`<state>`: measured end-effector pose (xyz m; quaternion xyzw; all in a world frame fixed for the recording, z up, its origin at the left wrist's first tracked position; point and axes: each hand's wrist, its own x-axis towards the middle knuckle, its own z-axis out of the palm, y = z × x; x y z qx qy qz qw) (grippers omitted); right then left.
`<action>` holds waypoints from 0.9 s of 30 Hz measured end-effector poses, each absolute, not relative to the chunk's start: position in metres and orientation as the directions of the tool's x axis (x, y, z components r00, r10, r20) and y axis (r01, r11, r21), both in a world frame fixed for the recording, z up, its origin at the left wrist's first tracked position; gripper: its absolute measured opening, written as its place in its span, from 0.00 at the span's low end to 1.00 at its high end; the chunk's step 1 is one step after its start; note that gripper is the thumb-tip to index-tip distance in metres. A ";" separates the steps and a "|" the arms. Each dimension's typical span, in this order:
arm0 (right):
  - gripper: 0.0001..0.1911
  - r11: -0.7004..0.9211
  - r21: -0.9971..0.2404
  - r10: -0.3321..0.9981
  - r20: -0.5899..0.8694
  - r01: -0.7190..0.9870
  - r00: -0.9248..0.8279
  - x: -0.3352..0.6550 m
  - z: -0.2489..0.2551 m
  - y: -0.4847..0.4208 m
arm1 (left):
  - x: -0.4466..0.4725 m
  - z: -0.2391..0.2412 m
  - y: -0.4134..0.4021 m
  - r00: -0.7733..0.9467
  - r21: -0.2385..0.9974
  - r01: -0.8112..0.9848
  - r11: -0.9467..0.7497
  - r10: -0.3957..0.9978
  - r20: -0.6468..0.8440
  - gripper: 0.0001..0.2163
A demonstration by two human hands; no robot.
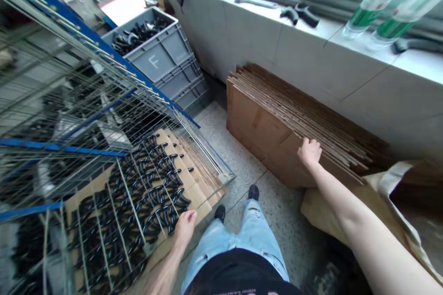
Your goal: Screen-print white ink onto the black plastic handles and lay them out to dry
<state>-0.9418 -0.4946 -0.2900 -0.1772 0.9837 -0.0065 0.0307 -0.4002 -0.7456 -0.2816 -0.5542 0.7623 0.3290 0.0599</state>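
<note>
My right hand (pixel 309 152) reaches forward and its fingers curl over the top edge of the front sheet in a stack of flattened cardboard boxes (pixel 270 133) that leans against the tiled wall. My left hand (pixel 184 229) rests low on the front edge of a cardboard sheet (pixel 197 193) covered with rows of black curved metal parts (pixel 152 193), inside a wire cage trolley (pixel 104 115). Its fingers are bent over the edge. My legs in light jeans and black shoes stand between the two.
Stacked grey plastic crates (pixel 166 62) hold more black parts at the back. A tiled window ledge (pixel 311 27) carries a wrench, black handles and two clear bottles (pixel 380 4). A brown paper sack (pixel 398 203) lies on the floor at right. Speckled floor shows between trolley and boxes.
</note>
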 end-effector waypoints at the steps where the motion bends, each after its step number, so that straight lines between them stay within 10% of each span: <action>1: 0.21 0.931 -0.025 -0.364 -0.053 -0.363 -0.930 -0.939 -0.292 -0.492 | -0.404 -0.280 -0.745 -0.364 0.415 -0.895 0.165 -0.806 -0.466 0.17; 15: 0.14 0.829 0.023 -0.553 -0.116 -0.559 -0.825 -0.874 -0.279 -0.487 | -0.405 -0.304 -0.755 -0.489 0.447 -0.856 0.259 -0.684 -0.541 0.14; 21: 0.17 0.914 -0.072 -0.402 -0.286 -0.399 -0.870 -0.823 -0.282 -0.506 | -0.366 -0.307 -0.778 -0.559 0.497 -0.814 0.302 -0.639 -0.528 0.14; 27: 0.16 0.924 -0.084 -0.383 -0.170 -0.374 -0.908 -0.756 -0.191 -0.522 | -0.365 -0.316 -0.784 -0.673 0.584 -0.735 0.346 -0.478 -0.564 0.13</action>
